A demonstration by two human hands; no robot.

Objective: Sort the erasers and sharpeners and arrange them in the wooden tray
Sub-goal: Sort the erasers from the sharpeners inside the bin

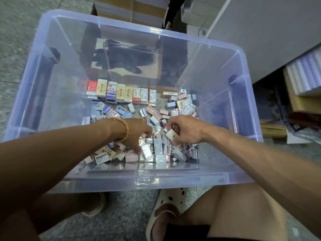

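Both my hands reach into a clear plastic bin [57, 94] that holds a loose pile of erasers and sharpeners [156, 150]. A row of wrapped erasers [119, 92] stands upright along the bin's far side. My left hand [137, 134], with a bead bracelet on the wrist, digs its curled fingers into the pile; whether it holds anything is hidden. My right hand [185, 129] pinches a cream wrapped eraser [172, 135] just above the pile. No wooden tray is in view.
The bin sits on a speckled floor in front of my knees and slippers [166, 206]. Cardboard boxes [132, 9] stand behind it. A grey cabinet [269, 32] and stacked papers and boxes [302, 101] lie to the right.
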